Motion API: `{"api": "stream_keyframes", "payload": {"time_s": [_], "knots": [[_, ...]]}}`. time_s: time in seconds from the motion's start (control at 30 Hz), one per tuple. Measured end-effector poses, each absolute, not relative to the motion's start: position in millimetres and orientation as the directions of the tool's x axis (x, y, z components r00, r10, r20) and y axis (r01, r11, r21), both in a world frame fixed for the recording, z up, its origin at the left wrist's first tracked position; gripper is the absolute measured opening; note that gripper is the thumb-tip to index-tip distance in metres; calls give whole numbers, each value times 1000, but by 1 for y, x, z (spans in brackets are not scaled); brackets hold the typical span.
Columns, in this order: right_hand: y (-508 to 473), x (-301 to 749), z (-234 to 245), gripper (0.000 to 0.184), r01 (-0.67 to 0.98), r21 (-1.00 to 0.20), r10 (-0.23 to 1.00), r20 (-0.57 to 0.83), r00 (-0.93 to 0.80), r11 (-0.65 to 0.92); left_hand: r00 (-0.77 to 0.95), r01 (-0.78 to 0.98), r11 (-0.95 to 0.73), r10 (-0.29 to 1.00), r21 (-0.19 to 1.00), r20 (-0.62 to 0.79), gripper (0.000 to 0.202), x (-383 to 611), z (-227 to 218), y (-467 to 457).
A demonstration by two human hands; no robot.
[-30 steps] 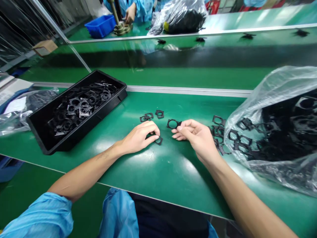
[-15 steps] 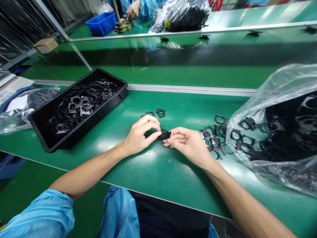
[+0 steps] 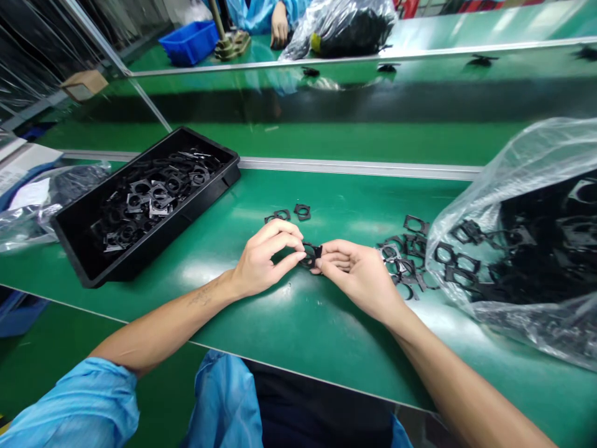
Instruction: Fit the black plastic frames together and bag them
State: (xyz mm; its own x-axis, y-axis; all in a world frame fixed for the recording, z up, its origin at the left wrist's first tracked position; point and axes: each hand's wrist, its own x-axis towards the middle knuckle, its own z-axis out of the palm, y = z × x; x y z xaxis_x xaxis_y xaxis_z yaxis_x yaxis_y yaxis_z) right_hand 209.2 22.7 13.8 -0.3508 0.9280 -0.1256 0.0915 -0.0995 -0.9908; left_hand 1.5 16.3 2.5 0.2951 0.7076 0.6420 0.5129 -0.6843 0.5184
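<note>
Between my hands, just above the green table [image 3: 280, 323], is a small black square frame with a round hole [image 3: 310, 255]. My left hand [image 3: 268, 256] pinches its left edge between thumb and fingertips. On its right side, the thumb and curled fingers of my right hand [image 3: 357, 270] grip it. A few similar black frames [image 3: 302, 212] lie flat beyond my left hand. To the right of my right hand, a loose pile of such frames [image 3: 407, 246] spills from a clear plastic bag [image 3: 448, 218]. Fingers partly cover the held frame.
A black tray [image 3: 140, 267] full of similar frames sits at the left, near another plastic bag [image 3: 69, 186]. A metal strip [image 3: 354, 167] borders the table's far side. Across it are a blue bin [image 3: 189, 43], a bagged black bundle [image 3: 352, 31] and a co-worker's hand [image 3: 279, 25].
My hands stay nearly in place on the black frame, which has tilted slightly. Across the table, the co-worker's hand has moved right and points downward.
</note>
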Motion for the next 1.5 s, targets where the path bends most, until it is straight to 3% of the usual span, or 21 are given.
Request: {"api": "stream_keyframes", "payload": {"time_s": [0.27, 0.97, 1.23, 1.5], "knots": [[21, 209, 15, 11, 101, -993, 908, -95, -409, -59, 290, 533, -688, 695, 492, 658, 5, 1, 1, 19], [22, 209, 14, 26, 155, -988, 890, -51, -453, 22, 301, 499, -700, 693, 511, 655, 7, 4, 1, 16], [22, 212, 15, 19, 227, -959, 910, 64, -409, 169, 287, 478, -719, 671, 505, 683, 6, 5, 0, 14], [21, 214, 18, 17, 287, -905, 911, 202, -358, 314, 239, 426, -663, 739, 616, 630, 4, 3, 1, 15]]}}
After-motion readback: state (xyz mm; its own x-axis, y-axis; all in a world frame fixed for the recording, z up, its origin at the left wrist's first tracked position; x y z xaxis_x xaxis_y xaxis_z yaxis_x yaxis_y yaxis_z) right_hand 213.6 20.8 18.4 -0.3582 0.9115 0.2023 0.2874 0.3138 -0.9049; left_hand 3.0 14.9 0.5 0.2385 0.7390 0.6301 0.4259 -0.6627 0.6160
